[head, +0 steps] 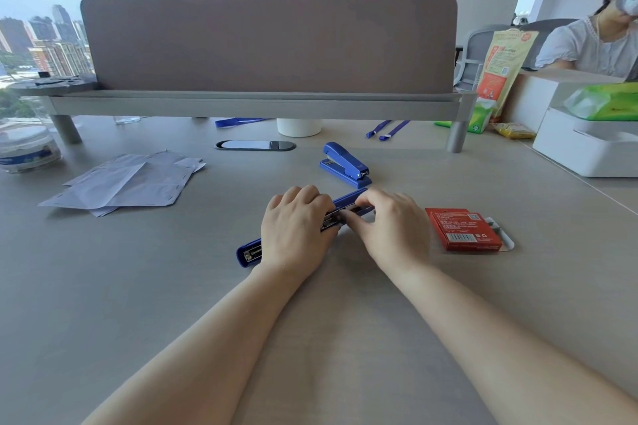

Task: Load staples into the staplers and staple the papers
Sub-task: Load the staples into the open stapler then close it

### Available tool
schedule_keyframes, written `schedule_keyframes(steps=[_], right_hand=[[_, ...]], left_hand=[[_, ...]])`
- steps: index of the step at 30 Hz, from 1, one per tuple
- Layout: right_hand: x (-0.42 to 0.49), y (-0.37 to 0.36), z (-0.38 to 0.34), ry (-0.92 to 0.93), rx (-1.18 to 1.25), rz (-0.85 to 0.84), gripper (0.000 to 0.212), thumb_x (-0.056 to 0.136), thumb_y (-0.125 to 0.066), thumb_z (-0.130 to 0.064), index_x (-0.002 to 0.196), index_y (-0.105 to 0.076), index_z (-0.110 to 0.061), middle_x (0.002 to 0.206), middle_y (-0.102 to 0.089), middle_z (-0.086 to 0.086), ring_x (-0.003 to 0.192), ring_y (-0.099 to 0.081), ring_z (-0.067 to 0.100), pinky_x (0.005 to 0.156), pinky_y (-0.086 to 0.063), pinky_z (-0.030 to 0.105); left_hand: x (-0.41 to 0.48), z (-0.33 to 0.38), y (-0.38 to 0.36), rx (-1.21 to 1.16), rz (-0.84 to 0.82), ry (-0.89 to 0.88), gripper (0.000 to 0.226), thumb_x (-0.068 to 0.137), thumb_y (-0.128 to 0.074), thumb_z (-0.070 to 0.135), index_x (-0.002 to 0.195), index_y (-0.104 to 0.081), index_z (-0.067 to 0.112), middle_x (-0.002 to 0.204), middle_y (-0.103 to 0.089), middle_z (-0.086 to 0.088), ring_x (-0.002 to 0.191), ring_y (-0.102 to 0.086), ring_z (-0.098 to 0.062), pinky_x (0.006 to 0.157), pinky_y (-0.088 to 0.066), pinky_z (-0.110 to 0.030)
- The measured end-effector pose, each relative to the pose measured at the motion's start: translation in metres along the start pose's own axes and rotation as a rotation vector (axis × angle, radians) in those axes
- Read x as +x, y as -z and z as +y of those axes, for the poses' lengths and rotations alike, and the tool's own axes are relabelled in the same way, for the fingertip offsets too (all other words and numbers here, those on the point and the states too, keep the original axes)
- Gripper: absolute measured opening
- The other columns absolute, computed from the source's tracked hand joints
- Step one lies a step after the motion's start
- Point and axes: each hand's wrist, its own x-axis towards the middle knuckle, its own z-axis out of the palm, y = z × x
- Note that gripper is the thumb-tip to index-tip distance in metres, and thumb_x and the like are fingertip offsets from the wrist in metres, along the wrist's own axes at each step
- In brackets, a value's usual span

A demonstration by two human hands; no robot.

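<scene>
A: What are the hands doing?
B: The left hand [297, 228] curls over the opened stapler [249, 252], gripping it; the right hand [390, 224] pinches it mid-length.
A: And around them?
B: A red staple box [462, 229] lies just right of the right hand. A second stapler [345, 164] sits beyond the fingertips, and the papers [127, 185] lie far left.

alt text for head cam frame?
Two hands hold an opened blue stapler flat on a desk: left hand grips its middle, right hand pinches its metal channel. A closed blue stapler sits behind, a red staple box to the right, papers to the left.
</scene>
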Motion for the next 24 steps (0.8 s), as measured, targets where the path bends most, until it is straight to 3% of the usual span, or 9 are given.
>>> schedule_keyframes(steps=[17,21,24], right_hand=[[0.004,0.002,-0.002,-0.091,0.126,-0.027,0.015,0.079,-0.067,-0.033,0.086,-0.071,-0.020,0.083,-0.071,0.000,0.083,-0.058,0.023,0.063,-0.043,0.031],[0.006,0.006,-0.001,-0.198,0.352,-0.024,0.008,0.077,-0.069,-0.027,0.081,-0.070,-0.020,0.079,-0.071,-0.005,0.077,-0.062,0.014,0.066,-0.049,0.028],[0.008,0.012,0.002,-0.309,0.567,0.000,0.005,0.079,-0.068,-0.022,0.080,-0.069,-0.018,0.076,-0.069,-0.009,0.071,-0.062,0.003,0.066,-0.048,0.017]], left_hand=[[0.001,-0.003,-0.003,0.053,0.070,-0.043,0.018,0.068,-0.075,0.035,0.075,-0.064,0.022,0.075,-0.059,0.005,0.070,-0.057,-0.023,0.062,-0.042,-0.032],[0.002,-0.005,-0.003,0.022,0.060,-0.010,0.018,0.073,-0.071,0.037,0.081,-0.065,0.022,0.080,-0.059,0.004,0.076,-0.056,-0.024,0.067,-0.039,-0.033],[0.002,-0.008,0.000,-0.024,0.020,0.018,0.019,0.076,-0.068,0.039,0.089,-0.065,0.025,0.087,-0.060,0.005,0.084,-0.055,-0.022,0.075,-0.038,-0.034]])
